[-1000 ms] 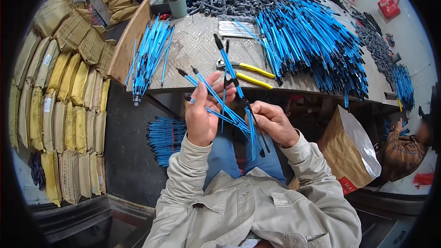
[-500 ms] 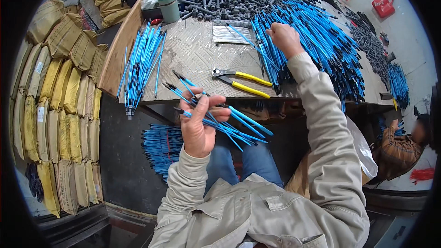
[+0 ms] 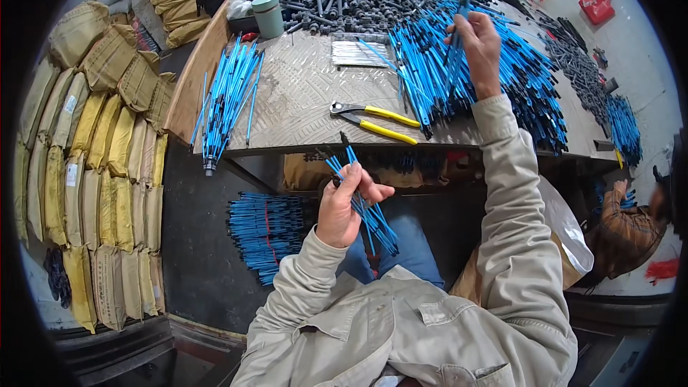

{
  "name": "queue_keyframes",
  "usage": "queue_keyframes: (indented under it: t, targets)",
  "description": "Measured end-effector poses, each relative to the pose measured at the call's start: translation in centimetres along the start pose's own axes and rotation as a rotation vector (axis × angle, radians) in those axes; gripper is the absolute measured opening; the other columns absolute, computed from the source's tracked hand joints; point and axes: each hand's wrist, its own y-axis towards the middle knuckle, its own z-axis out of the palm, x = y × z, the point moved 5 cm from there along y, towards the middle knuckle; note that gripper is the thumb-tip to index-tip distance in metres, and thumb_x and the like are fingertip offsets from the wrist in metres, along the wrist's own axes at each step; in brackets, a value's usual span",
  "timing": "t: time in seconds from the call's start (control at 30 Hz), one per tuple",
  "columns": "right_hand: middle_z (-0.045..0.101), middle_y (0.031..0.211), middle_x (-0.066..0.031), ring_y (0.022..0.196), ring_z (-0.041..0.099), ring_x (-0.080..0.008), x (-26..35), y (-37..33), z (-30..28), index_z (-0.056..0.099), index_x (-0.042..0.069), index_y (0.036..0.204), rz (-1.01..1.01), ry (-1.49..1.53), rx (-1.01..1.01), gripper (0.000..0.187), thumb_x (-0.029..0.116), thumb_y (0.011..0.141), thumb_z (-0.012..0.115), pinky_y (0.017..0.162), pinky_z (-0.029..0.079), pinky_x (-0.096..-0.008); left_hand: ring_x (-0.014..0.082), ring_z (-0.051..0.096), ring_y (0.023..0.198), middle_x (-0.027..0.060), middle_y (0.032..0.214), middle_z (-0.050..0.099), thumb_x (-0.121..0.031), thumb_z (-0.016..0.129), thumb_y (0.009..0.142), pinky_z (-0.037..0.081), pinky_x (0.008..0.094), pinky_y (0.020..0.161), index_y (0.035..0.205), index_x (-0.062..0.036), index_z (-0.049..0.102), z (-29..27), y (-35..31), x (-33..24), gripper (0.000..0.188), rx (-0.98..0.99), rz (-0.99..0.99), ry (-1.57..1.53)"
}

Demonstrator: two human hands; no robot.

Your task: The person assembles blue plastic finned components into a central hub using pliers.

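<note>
My left hand point(image 3: 340, 213) is closed round a small bunch of thin blue rods with black ends point(image 3: 380, 232), held over my lap in front of the table edge. My right hand point(image 3: 479, 50) is raised above the big heap of blue rods point(image 3: 523, 93) and pinches a blue rod point(image 3: 466, 0) that stands nearly upright; motion blurs it, and whether it is one or more I cannot tell. Between the hands, end-cutting pliers with yellow handles point(image 3: 390, 112) lie on the table. A looser bundle of blue rods point(image 3: 228, 97) rests at the table's left side.
Dark grey plastic fittings point(image 3: 344, 3) cover the table's back, near a green canister point(image 3: 268, 16). A shallow tray of white sticks point(image 3: 358, 53) lies mid-table. Tied blue rods point(image 3: 265, 229) sit below the table. Stacked sacks point(image 3: 107, 201) line the left; a co-worker point(image 3: 623, 236) sits at right.
My right hand has lifted from the heap and now holds a blue rod up. My left hand has moved right and slightly down, its bunch now pointing more steeply.
</note>
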Motion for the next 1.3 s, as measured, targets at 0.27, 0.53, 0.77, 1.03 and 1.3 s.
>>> queue_keyframes:
  t: [0.27,0.53,0.77,1.03,1.3]
  targets:
    - [0.052,0.062,-0.0029,0.043,0.043,-0.0076,6.2,-18.2,-0.1,0.052,0.0,0.093,0.43,0.461,0.467,0.028,0.027,0.095,0.045,0.042,0.034,-0.019,0.0259,0.059,0.102,0.0173,0.112,0.059,-0.031,0.037,0.097,0.049,0.0373,0.085,0.12,0.0005,0.047,1.7,1.7,-3.0,0.041,-0.031,0.13,0.156]
    - [0.052,0.06,-0.001,0.044,0.046,-0.0072,4.3,-25.5,5.0,0.054,0.002,0.098,0.766,1.003,0.73,0.026,0.025,0.097,0.042,0.042,0.036,-0.0182,0.0216,0.062,0.088,0.0133,0.099,0.062,-0.025,0.048,0.094,0.051,0.0323,0.075,0.119,0.0003,0.049,4.8,-0.2,-3.7,0.036,0.164,0.17,0.14]
    - [0.059,0.067,-0.0039,0.05,0.053,-0.0082,5.0,-25.0,4.8,0.049,0.001,0.099,0.388,0.502,0.54,0.02,0.02,0.096,0.045,0.047,0.043,-0.0203,0.0126,0.06,0.068,0.004,0.079,0.062,-0.011,0.068,0.081,0.048,0.0238,0.059,0.093,-0.0053,0.058,4.4,0.2,-3.6,0.017,-0.131,0.308,0.167]
    - [0.063,0.071,-0.0063,0.054,0.058,-0.0075,5.7,-24.8,5.2,0.047,0.001,0.096,0.38,0.41,0.592,0.012,0.013,0.095,0.045,0.048,0.046,-0.021,0.008,0.05,0.056,-0.0008,0.067,0.052,-0.008,0.068,0.08,0.041,0.0215,0.049,0.091,-0.007,0.053,4.3,0.3,-3.8,0.019,-0.15,0.31,0.128]
    - [0.061,0.067,-0.0081,0.051,0.057,-0.0086,5.2,-23.5,6.0,0.049,0.0,0.09,0.34,0.323,0.592,0.014,0.014,0.093,0.048,0.047,0.045,-0.0232,0.0084,0.046,0.052,0.0,0.069,0.05,-0.012,0.063,0.085,0.036,0.0212,0.042,0.097,-0.0084,0.052,3.4,0.6,-4.6,0.017,-0.226,0.404,0.057]
